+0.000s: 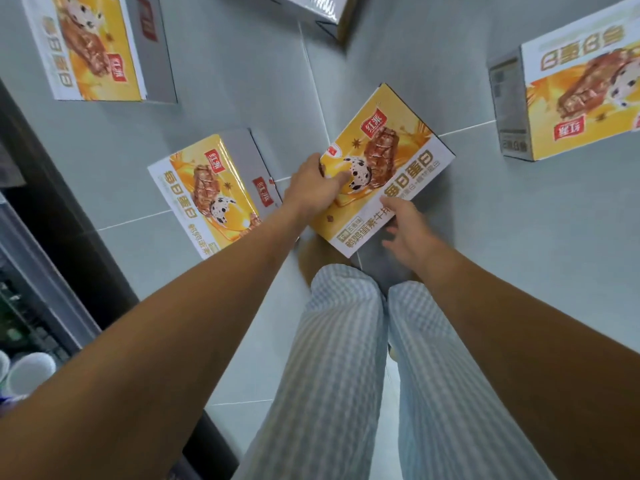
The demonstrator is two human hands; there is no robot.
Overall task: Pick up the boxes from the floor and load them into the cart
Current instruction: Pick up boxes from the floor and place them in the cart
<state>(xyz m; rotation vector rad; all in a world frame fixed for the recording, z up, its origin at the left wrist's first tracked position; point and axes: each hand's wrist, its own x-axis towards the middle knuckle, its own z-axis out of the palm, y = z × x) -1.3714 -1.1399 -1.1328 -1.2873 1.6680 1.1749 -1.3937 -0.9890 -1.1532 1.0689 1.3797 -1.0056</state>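
Boxes (207,188): five in view on the floor (519,237). Left hand (313,187) grips the middle box (391,161). Right hand (407,228), fingers spread, is at its near edge.

Left hand (315,188) gripping box (394,150), right hand (410,230) spread beside it

Under the left hand (317,188) and the right hand (410,230), the yellow-orange printed cardboard box (391,161) has a white border with gold lettering, a red logo patch, a brown glazed bar and a white egg speckled black. Left of the left hand, a second yellow printed cardboard box (207,188) carries the same colours, with a plain grey side. Far right of the right hand, a third yellow-and-white cardboard box (581,91) has a grey side with dark print. The tiled floor (519,237) is pale grey-green with lighter grout lines. Nearer than the hands, the cotton trousers (339,358) are pale blue-and-white check.
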